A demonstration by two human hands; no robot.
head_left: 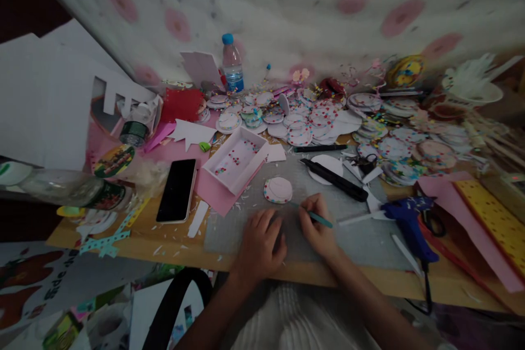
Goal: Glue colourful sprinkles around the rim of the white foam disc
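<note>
The right hand pinches a teal tool, its thin tip pointing towards a dotted disc on the grey mat. The left hand lies palm down just below the disc, fingers loosely bent, with nothing seen in its grasp. Beyond are a white box and a blue-capped bottle, its label too small to read. Low on the left, a sheet shows "de" in black.
</note>
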